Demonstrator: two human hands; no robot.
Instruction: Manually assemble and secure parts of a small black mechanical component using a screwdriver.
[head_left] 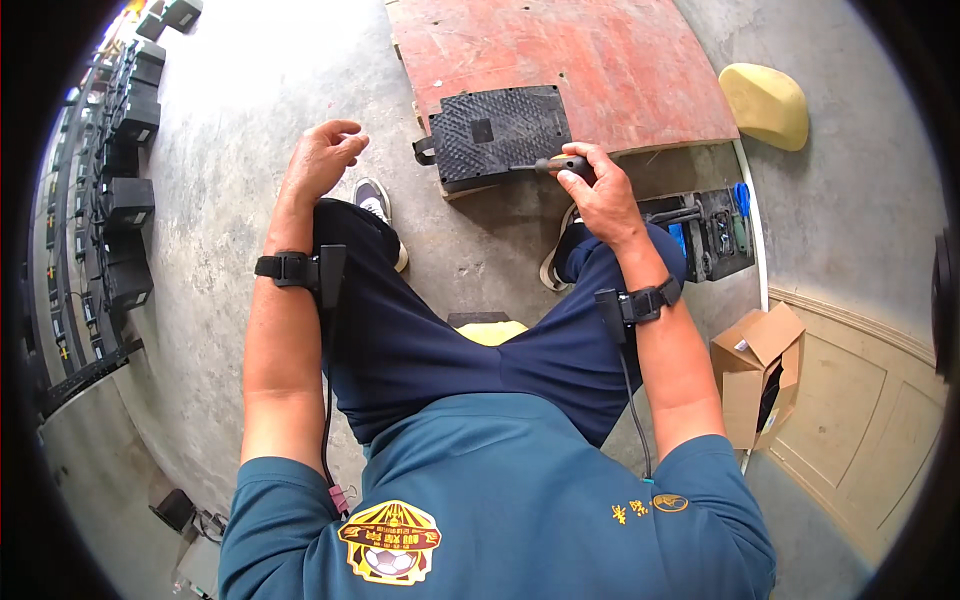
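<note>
A black box (500, 136) with a textured top and a strap handle on its left side lies at the near edge of a red board. In my right hand (603, 195) is a screwdriver (552, 165), its dark handle between thumb and fingers. The shaft points left across the box's near right part; I cannot tell whether the tip touches a screw. My left hand (322, 158) hovers above my left knee, apart from the box. Its fingers are loosely bent, with nothing in them.
The red board (640, 75) spreads beyond the box. A black tool tray (722, 262) sits right of my right knee, with a cardboard box (750, 375) nearer. A yellow stool-like piece (765, 105) stands far right. Several black boxes (130, 200) line the left.
</note>
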